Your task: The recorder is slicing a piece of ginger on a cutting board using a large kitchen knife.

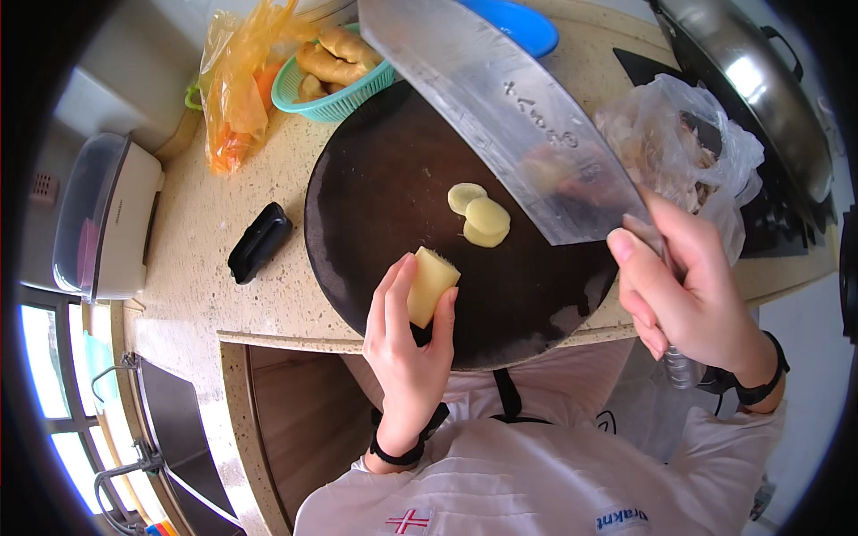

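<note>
A: What lies farthest left?

B: A white container with a clear lid, well out to the left of the left grip.

A: Moving rightward?

B: An orange plastic bag, ahead and left of that grip, then a small black tray on the table, nearer to it. A green basket of knobbly roots sits farther ahead, slightly left.

A: And the left grip itself?

B: Fingers and thumb are clamped on a pale yellow chunk over the round dark board. Just beyond it, to the right, lie round slices, overlapping.

A: Next?

B: A cleaver, its broad blade slanting forward and left from the right grip, which is wrapped around the handle. A blue dish shows beyond the blade.

A: Anything farther right?

B: A clear plastic bag just beyond the right grip, its contents hard to make out; past it, shiny metal cookware.
</note>
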Motion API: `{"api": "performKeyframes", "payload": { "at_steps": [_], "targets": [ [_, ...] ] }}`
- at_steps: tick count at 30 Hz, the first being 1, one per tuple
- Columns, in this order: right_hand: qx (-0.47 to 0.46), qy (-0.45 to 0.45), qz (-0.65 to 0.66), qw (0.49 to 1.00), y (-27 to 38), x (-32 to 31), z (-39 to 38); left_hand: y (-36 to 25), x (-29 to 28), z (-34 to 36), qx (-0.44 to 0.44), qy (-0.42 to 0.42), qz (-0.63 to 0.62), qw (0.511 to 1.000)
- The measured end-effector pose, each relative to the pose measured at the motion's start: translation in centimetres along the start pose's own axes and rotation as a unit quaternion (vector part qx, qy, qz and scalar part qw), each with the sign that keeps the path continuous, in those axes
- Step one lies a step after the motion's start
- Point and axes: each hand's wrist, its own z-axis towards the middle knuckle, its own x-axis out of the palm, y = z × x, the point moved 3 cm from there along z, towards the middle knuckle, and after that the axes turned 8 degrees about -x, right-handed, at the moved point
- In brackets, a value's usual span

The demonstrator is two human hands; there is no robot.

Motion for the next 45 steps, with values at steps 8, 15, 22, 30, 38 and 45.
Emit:
{"api": "performKeyframes", "payload": {
  "at_steps": [8,15,22,30,38,45],
  "targets": [
    [-0.096,0.007,-0.099,0.990,-0.3,-0.1,-3.8,0.2,0.0,0.0,0.009,-0.008,-0.001,1.000],
    [-0.126,0.045,-0.108,0.985,-3.1,2.4,-5.1,0.1,0.0,-0.1,0.002,-0.013,-0.011,1.000],
    [-0.239,0.077,-0.192,0.949,-4.6,4.6,-5.5,0.4,-0.2,-0.6,-0.048,0.028,-0.027,0.998],
    [-0.292,0.094,-0.290,0.906,-5.7,5.8,-5.3,1.4,0.2,-1.2,-0.044,0.062,-0.070,0.995],
    [-0.317,0.080,-0.318,0.890,-5.5,6.0,-4.9,3.7,0.9,-2.6,-0.079,0.119,-0.172,0.975],
    [-0.328,0.073,-0.317,0.887,-5.5,5.9,-4.7,4.2,0.9,-3.2,-0.092,0.139,-0.180,0.969]
  ]
}}
